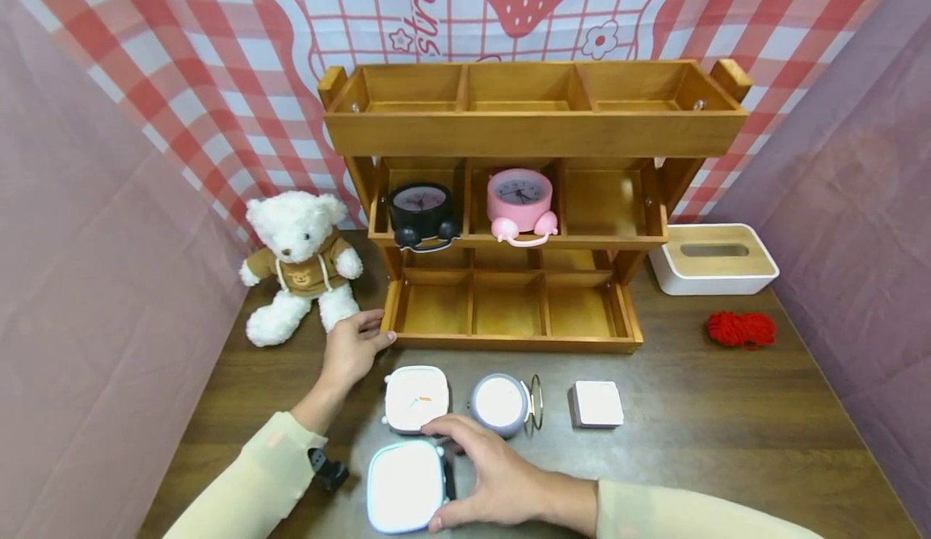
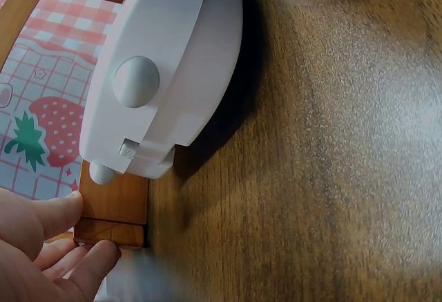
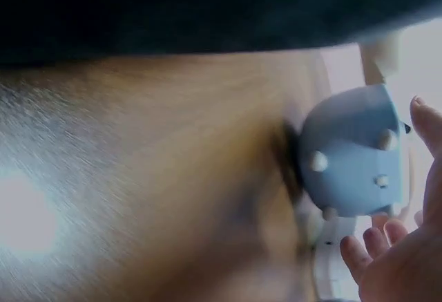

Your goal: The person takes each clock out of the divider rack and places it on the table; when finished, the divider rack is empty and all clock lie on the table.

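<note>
My left hand [image 1: 354, 347] holds the lower left front corner of the wooden three-tier shelf [image 1: 509, 343], thumb at the front and fingers along the side. In the left wrist view, a white alarm clock [image 2: 159, 60] lies near that corner. Spread beside the light-blue alarm clock [image 1: 404, 486], my right hand [image 1: 502, 474] has its thumb by the lower corner and its fingers past the upper one. White knobs dot this clock's back in the right wrist view; whether the fingers touch it I cannot tell. A grey round clock [image 1: 499, 403] lies beyond the right hand.
A small white square clock or box [image 1: 598, 403] lies further right. On the middle tier sit a black clock [image 1: 422, 209] and a pink clock [image 1: 520, 200]. A teddy bear [image 1: 294, 256] sits left; a tissue box [image 1: 713, 260] and red yarn [image 1: 740, 329] are right.
</note>
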A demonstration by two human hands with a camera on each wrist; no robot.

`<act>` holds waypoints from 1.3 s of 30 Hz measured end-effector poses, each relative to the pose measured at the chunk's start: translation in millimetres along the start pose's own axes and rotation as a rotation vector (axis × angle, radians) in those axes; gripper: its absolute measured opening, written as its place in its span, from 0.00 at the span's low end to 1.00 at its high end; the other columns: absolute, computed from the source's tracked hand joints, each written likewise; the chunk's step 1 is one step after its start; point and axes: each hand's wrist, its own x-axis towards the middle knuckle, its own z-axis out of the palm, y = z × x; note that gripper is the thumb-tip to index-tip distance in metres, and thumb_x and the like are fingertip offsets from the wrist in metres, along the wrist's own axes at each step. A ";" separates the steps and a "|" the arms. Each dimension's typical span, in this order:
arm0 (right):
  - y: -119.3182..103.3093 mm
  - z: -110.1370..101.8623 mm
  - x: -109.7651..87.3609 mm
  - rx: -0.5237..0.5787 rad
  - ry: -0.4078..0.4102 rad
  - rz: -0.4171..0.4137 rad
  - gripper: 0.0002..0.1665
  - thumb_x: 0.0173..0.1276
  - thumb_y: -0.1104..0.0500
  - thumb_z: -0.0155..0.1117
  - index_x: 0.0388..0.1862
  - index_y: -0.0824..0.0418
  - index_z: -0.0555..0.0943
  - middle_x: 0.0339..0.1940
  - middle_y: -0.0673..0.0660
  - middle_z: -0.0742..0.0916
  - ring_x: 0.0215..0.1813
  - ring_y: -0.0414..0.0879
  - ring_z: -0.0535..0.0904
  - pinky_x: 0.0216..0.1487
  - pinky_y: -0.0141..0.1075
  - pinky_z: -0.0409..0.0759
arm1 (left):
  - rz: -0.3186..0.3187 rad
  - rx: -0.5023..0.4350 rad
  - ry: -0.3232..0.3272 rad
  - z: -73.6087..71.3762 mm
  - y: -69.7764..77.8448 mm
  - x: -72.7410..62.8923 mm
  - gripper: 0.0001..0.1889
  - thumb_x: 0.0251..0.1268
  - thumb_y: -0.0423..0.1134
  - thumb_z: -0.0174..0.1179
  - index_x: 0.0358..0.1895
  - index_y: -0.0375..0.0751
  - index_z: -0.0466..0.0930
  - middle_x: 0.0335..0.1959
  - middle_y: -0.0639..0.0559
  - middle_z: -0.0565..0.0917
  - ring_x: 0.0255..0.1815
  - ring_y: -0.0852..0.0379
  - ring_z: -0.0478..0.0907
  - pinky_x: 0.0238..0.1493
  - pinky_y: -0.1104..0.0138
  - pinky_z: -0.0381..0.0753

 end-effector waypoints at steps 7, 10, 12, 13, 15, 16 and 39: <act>-17.1 -35.0 6.7 -0.015 0.095 -0.017 0.51 0.54 0.46 0.84 0.73 0.51 0.69 0.69 0.52 0.77 0.66 0.49 0.77 0.65 0.40 0.81 | -0.005 0.006 -0.005 -1.0 -0.9 1.0 0.25 0.65 0.33 0.70 0.64 0.29 0.78 0.57 0.30 0.84 0.58 0.37 0.84 0.58 0.51 0.85; -25.7 -55.7 10.9 -0.040 0.172 -0.034 0.48 0.54 0.48 0.84 0.72 0.53 0.72 0.67 0.52 0.78 0.67 0.48 0.77 0.64 0.40 0.82 | -0.005 0.011 -0.010 -1.8 -1.6 1.2 0.25 0.65 0.33 0.69 0.65 0.29 0.78 0.58 0.30 0.84 0.58 0.37 0.84 0.58 0.51 0.85; -31.3 -69.8 14.1 -0.065 0.236 -0.042 0.46 0.54 0.50 0.85 0.70 0.54 0.74 0.66 0.53 0.80 0.63 0.47 0.79 0.62 0.40 0.83 | -0.007 0.010 -0.012 -2.3 -2.0 1.3 0.26 0.66 0.33 0.69 0.65 0.29 0.78 0.58 0.30 0.84 0.59 0.37 0.84 0.59 0.51 0.84; -33.8 -77.1 15.7 -0.073 0.269 -0.046 0.45 0.53 0.51 0.85 0.70 0.54 0.75 0.65 0.53 0.80 0.62 0.46 0.79 0.61 0.41 0.84 | -0.007 0.010 -0.013 -2.6 -2.2 1.3 0.26 0.66 0.33 0.69 0.65 0.29 0.78 0.58 0.30 0.84 0.59 0.37 0.84 0.59 0.51 0.84; -38.5 -91.3 19.5 -0.089 0.340 -0.054 0.44 0.52 0.54 0.86 0.68 0.55 0.77 0.63 0.54 0.81 0.61 0.46 0.80 0.58 0.41 0.85 | -0.007 0.011 -0.015 -3.1 -2.2 0.8 0.26 0.66 0.33 0.69 0.66 0.29 0.77 0.59 0.30 0.83 0.59 0.37 0.83 0.59 0.51 0.84; -40.5 -97.9 21.5 -0.098 0.378 -0.058 0.43 0.52 0.56 0.86 0.67 0.56 0.78 0.62 0.55 0.82 0.60 0.47 0.80 0.57 0.41 0.85 | -0.008 0.010 -0.016 -3.3 -2.1 0.4 0.26 0.66 0.33 0.69 0.66 0.29 0.77 0.59 0.30 0.83 0.59 0.37 0.83 0.59 0.51 0.84; -40.0 -192.7 67.9 -0.388 0.855 -0.001 0.38 0.50 0.55 0.87 0.61 0.61 0.83 0.58 0.55 0.83 0.56 0.52 0.80 0.52 0.41 0.79 | -0.018 0.009 -0.025 -1.7 -2.4 2.3 0.26 0.66 0.33 0.69 0.66 0.30 0.78 0.59 0.30 0.83 0.59 0.37 0.84 0.58 0.51 0.85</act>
